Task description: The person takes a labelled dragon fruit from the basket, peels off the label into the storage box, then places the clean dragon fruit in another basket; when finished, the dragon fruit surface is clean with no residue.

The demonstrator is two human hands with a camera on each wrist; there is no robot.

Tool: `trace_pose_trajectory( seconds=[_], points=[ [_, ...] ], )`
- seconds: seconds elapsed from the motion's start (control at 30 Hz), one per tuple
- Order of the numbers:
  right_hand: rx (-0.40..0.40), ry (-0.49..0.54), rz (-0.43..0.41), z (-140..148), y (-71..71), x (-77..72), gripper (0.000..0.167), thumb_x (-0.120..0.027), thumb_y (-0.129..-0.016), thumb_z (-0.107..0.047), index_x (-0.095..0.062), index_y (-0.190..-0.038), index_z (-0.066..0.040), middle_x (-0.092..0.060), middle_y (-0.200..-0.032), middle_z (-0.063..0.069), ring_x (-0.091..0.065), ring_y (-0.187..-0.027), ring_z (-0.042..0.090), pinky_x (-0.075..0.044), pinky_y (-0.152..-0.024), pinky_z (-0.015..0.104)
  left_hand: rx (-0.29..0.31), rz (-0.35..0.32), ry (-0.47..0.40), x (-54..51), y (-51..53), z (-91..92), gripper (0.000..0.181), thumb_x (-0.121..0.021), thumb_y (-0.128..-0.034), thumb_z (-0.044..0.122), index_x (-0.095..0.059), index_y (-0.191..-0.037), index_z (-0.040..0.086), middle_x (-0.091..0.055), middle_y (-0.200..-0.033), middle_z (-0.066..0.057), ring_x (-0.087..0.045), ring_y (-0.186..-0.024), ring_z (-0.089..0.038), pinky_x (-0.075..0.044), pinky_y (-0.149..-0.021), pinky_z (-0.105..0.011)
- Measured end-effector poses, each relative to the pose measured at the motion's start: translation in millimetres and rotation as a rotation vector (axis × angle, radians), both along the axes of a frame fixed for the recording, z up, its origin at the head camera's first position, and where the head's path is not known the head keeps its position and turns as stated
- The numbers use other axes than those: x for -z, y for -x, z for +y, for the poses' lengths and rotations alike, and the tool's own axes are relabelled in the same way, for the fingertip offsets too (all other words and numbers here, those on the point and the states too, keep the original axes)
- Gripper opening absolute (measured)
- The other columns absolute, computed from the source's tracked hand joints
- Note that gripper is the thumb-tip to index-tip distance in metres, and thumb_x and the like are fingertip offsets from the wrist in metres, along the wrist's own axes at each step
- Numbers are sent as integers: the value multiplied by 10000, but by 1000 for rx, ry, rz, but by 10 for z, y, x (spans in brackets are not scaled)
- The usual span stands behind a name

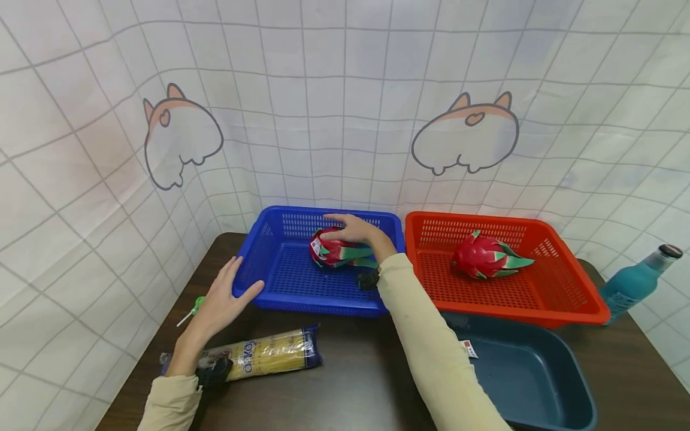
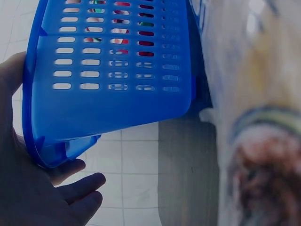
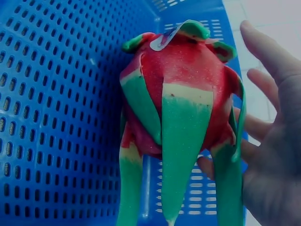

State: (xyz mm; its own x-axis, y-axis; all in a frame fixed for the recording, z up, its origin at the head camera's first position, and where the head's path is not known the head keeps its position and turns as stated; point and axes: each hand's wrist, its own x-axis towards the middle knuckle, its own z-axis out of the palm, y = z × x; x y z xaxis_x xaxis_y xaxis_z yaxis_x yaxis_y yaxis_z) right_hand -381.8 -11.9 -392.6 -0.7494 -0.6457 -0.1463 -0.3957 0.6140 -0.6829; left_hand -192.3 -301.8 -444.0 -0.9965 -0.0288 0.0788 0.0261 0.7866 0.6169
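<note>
A blue basket point(image 1: 302, 302) with slotted walls stands against the back wall, and a dragon fruit point(image 3: 188, 70) with green leaf tips lies inside it. Over that fruit is my right hand point(image 1: 353, 229), its thumb and fingers spread apart. In the right wrist view the fingers point(image 3: 270, 52) are extended alongside the fruit; whether they touch it I cannot tell. At the basket's left end my left hand point(image 1: 220, 305) lies against the rim, with thumb and fingers spread. The left wrist view shows its fingers point(image 2: 82, 186) stretched out past the basket wall point(image 2: 108, 106).
To the right, a red basket point(image 1: 544, 308) holds another dragon fruit point(image 1: 485, 256). A dark blue tray point(image 1: 517, 383) sits in front, partly behind my right sleeve. A pasta packet point(image 1: 275, 353), a green lollipop point(image 1: 198, 303) and a turquoise bottle point(image 1: 631, 284) are also there.
</note>
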Motion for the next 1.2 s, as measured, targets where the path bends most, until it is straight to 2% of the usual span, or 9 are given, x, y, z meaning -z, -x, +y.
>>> trace_pose_trajectory(
  seconds=[0.13,0.3,0.63,0.8,0.97,1.1,1.2],
  points=[
    [-21,-25,-19,3,10,49,708,-601,-926,-379,-293,-1536,-192,-280,-1590,108,-302,-1443,317,-362,-1130,500,-2,2,0,-9,1,-3,927,-521,-912,616,-103,-1570,114,-84,-1621,-215,-169,-1452,-497,-239,-1067,-727],
    [-15,-27,-44,19,-10,98,706,-621,-915,-370,-320,-1526,-185,-358,-1534,139,-402,-1353,318,-444,-1066,460,-1,1,-1,-13,-3,-7,923,-522,-916,606,-98,-1570,112,-80,-1621,-216,-166,-1451,-499,-238,-1066,-728],
    [-24,-59,-27,55,-32,142,652,-600,-942,-337,-338,-1520,-186,-401,-1496,165,-474,-1270,325,-507,-987,412,-2,-11,-7,6,4,2,926,-512,-913,623,-90,-1572,128,-70,-1626,-202,-161,-1455,-492,-238,-1062,-733],
    [-54,-66,27,68,-5,159,621,-562,-967,-347,-342,-1516,-156,-433,-1482,171,-479,-1258,313,-503,-984,404,-3,-5,-6,-1,7,6,923,-516,-914,617,-97,-1571,122,-80,-1623,-210,-170,-1451,-496,-246,-1060,-732],
    [-76,-79,93,76,16,179,581,-513,-996,-357,-349,-1511,-143,-520,-1378,180,-527,-1135,265,-505,-941,369,-3,-8,-13,-14,0,6,919,-518,-917,609,-98,-1571,119,-79,-1622,-213,-168,-1451,-497,-243,-1064,-729],
    [-48,-74,122,93,33,212,550,-508,-999,-364,-387,-1493,-154,-596,-1257,166,-556,-1023,236,-507,-874,332,-6,-10,-7,-9,3,9,922,-520,-914,614,-106,-1569,114,-86,-1620,-218,-179,-1447,-500,-254,-1064,-723],
    [-21,-62,153,100,43,217,525,-511,-998,-363,-429,-1470,-149,-633,-1222,161,-570,-1008,247,-505,-849,328,-8,-4,-5,-8,9,7,922,-523,-913,613,-113,-1568,111,-91,-1619,-218,-182,-1446,-500,-255,-1066,-721]
  ],
)
